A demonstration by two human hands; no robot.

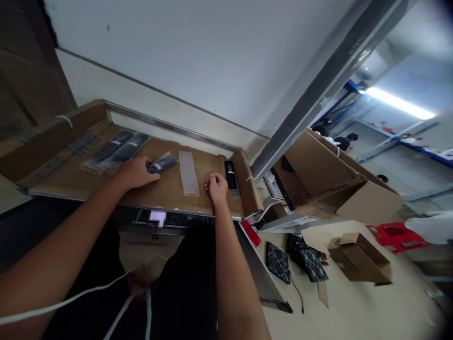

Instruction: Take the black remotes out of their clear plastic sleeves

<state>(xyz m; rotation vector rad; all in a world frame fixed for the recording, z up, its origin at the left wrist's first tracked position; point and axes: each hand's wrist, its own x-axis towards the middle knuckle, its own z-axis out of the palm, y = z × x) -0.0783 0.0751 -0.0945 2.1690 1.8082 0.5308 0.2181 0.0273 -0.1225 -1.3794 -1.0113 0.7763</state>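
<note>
From my remote seat, I have the dark packet [163, 163] in its clear wrap over the middle-left of the desk [208, 208], a pale label showing on it. My left hand [136, 172] has it by its near-left end, the fingers [153, 177] closed to a pinch with the thumb on the near side; the far end points right and away from me.

Just right of the packet, a flat translucent sleeve [189, 173] lies lengthwise away from me. Beyond its right edge I see my right hand [216, 186], fingers loosely curled; I cannot tell whether they close on anything. Just right of that hand, a slim black device [230, 174] with small pale markings lies near the cardboard side wall [247, 182]. On the other side, behind my left hand, two more bagged dark items [122, 145] lie side by side, touching.

Cardboard lines the desk, with blue handwriting [83, 143] at left. Farther right, a large open carton [311, 174] gapes towards me. On the floor [350, 302] I make out black patterned pieces [278, 262], a smaller open box [361, 259] and a red stool [398, 236].
</note>
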